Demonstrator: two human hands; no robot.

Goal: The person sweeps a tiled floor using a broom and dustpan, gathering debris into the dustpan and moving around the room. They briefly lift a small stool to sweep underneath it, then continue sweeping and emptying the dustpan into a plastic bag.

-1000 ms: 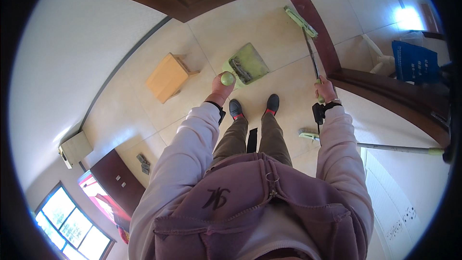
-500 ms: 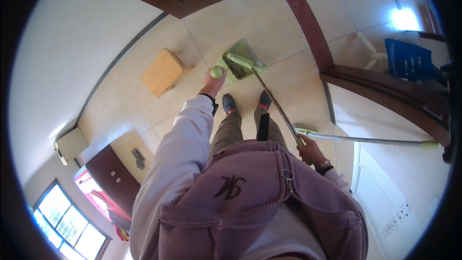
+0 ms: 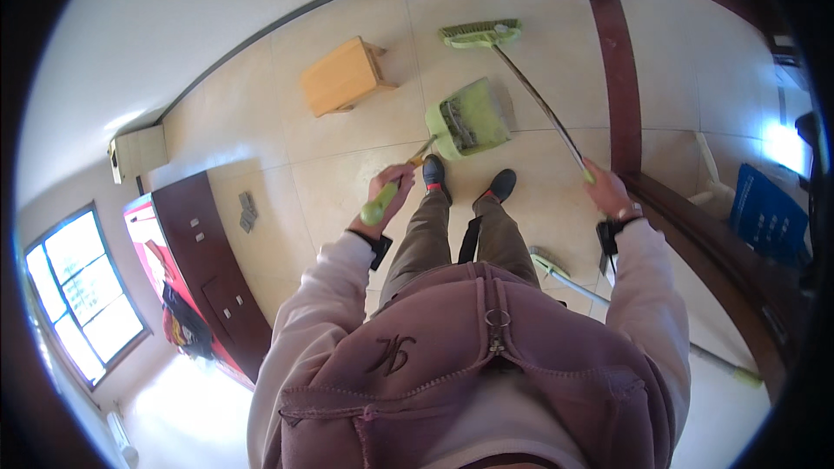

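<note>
My left hand [image 3: 396, 184] grips the handle of one green dustpan [image 3: 492, 118]; my right hand [image 3: 608, 193] grips one of two brooms [image 3: 539, 104], its head beyond the dustpan. One wooden stool [image 3: 343, 80] stands left of it; a white-lettered blue bag [image 3: 768, 214], far right.

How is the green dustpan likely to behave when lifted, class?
The dustpan looks like moulded plastic, so it's probably stiff and light. Grey debris lies inside, so tilting might spill it. The long handle could let the pan swing.
</note>
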